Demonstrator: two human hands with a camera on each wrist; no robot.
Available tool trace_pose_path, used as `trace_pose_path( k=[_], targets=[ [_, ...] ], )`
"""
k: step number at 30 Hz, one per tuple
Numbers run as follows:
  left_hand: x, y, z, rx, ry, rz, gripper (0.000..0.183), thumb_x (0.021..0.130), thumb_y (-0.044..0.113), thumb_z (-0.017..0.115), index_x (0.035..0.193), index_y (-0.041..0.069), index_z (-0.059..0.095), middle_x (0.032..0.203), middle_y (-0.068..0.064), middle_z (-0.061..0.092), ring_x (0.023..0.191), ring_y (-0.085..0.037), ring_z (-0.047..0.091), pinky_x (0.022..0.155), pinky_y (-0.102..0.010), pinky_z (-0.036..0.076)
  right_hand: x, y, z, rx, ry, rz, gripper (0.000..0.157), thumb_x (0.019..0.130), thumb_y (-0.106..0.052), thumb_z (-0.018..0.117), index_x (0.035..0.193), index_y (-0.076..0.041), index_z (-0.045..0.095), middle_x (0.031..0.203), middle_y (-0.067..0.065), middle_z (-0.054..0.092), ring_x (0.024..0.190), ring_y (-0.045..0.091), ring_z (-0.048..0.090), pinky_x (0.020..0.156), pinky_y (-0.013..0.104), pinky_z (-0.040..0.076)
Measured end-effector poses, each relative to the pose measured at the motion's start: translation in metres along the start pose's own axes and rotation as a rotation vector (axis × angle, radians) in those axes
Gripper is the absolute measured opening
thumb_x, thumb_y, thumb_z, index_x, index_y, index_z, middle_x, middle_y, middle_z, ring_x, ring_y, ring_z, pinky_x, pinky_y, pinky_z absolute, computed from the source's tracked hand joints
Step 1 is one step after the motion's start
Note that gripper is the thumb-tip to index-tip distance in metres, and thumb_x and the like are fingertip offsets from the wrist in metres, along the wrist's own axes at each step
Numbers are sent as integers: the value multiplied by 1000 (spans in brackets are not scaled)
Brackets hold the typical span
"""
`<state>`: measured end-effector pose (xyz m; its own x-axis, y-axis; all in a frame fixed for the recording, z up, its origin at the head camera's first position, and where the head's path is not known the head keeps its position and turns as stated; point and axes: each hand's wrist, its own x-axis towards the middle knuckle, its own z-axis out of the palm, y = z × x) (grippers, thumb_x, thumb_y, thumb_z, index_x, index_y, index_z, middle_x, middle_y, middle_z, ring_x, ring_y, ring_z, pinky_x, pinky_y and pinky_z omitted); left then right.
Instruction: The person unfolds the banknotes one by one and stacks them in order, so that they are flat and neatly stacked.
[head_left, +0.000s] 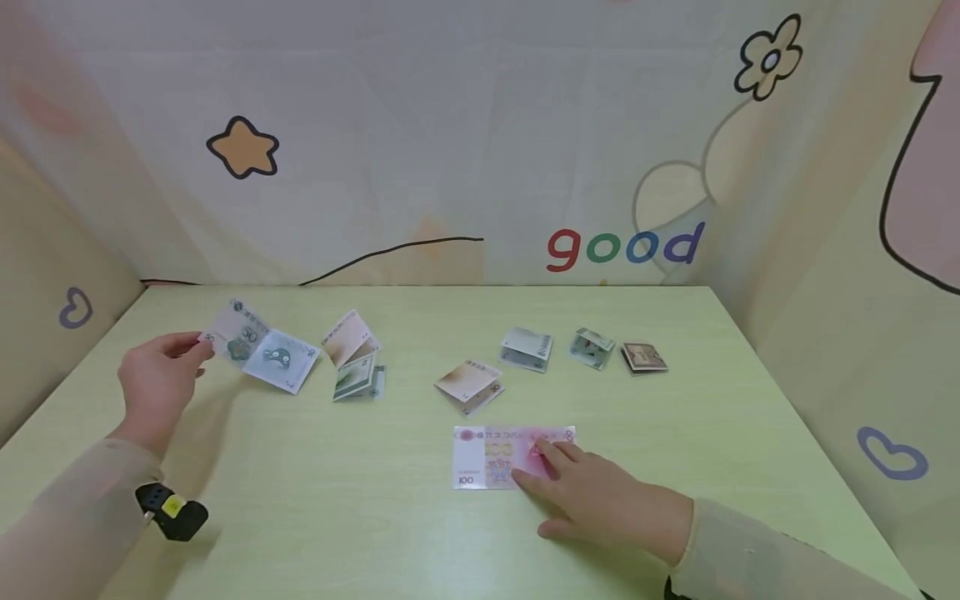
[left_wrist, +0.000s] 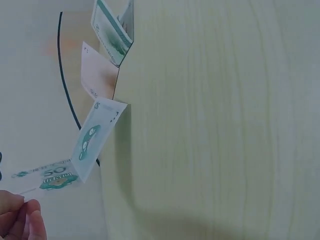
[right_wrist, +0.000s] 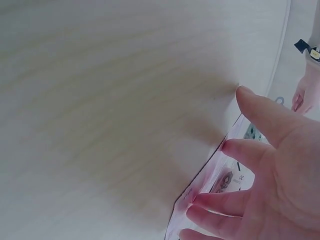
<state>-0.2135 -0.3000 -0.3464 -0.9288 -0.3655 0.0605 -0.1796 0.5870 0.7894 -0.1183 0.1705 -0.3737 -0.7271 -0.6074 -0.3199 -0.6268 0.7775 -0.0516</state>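
At the table's left side, my left hand (head_left: 157,379) pinches one corner of a green 50 banknote (head_left: 281,360) between thumb and fingers. The note has a middle crease and is partly unfolded, its held half raised; in the left wrist view the note (left_wrist: 97,135) slopes away from the fingertips (left_wrist: 15,202). My right hand (head_left: 600,500) rests with spread fingers on a pink 100 banknote (head_left: 468,458) lying flat near the middle front. The hand covers the note's right part. In the right wrist view, the fingertips (right_wrist: 227,145) touch the pink note's near edge.
Beyond the hands stand several folded banknotes: a brownish one (head_left: 348,342) and a green one (head_left: 356,379) at centre left, another brownish one (head_left: 468,383) mid-table, then a grey-blue one (head_left: 527,346), a small green one (head_left: 592,348) and a small brown one (head_left: 643,357). Printed cloth walls surround the table.
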Motion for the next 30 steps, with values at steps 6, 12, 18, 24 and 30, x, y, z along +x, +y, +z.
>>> trace_pose_path(
  k=[6,12,18,24,30],
  targets=[
    [-6,2,-10,-117,5,-57,53,93,35,54,133,1,49,93,14,54,72,10,55,67,-11,48,1,-1,-1,31,-20,29,64,86,-49,60,143,-28,39,149,16,28,133,35,29,97,51,39],
    [-14,11,-18,-255,12,-89,45,90,31,59,126,4,55,84,20,56,72,7,58,64,-11,49,0,-2,-2,47,-26,37,64,86,-50,59,143,-28,40,149,17,27,134,36,28,97,51,38],
    [-25,24,-21,-422,-15,-75,31,85,29,66,111,12,61,85,16,61,71,4,62,63,-12,50,-3,-1,-3,51,-17,17,65,86,-49,59,143,-26,39,149,18,27,133,37,28,97,52,38],
    [-37,37,-16,-522,-63,-46,36,83,28,70,111,8,62,89,12,62,72,1,63,62,-14,51,-5,1,-4,42,10,-21,65,87,-47,59,143,-22,39,148,19,28,132,39,29,97,52,38],
    [-47,47,-5,-480,-109,-14,38,85,28,68,114,6,60,91,13,62,75,1,63,66,-15,51,-3,0,-6,35,2,-29,65,87,-49,58,143,-22,40,149,15,27,132,37,29,99,51,36]
  ],
)
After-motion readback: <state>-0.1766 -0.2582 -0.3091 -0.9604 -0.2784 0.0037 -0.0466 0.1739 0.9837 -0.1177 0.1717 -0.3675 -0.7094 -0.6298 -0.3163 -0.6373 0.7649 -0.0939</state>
